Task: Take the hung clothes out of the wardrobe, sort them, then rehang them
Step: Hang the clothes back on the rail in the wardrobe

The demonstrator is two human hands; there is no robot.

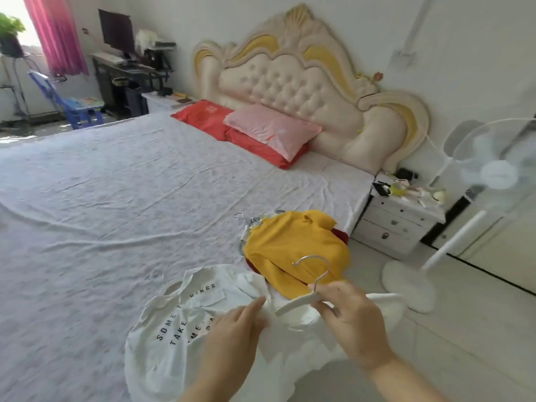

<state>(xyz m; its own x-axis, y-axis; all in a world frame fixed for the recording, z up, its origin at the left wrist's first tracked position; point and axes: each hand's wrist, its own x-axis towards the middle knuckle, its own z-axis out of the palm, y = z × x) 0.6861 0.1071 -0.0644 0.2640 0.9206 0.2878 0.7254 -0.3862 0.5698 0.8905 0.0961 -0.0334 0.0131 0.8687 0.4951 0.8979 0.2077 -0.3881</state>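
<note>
One mostly hidden red garment [340,235], probably.

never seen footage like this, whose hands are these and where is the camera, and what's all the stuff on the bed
There is no machine here: these are a person's two bare hands, filmed by one wide-angle camera worn on the head, looking forward and down. The right hand grips a white hanger with a metal hook. The left hand seems to pinch the cloth of a white garment just below the hanger. On the bed lie a white shirt with black lettering and a yellow top over something red. A fan stands on the floor to the right.
</note>
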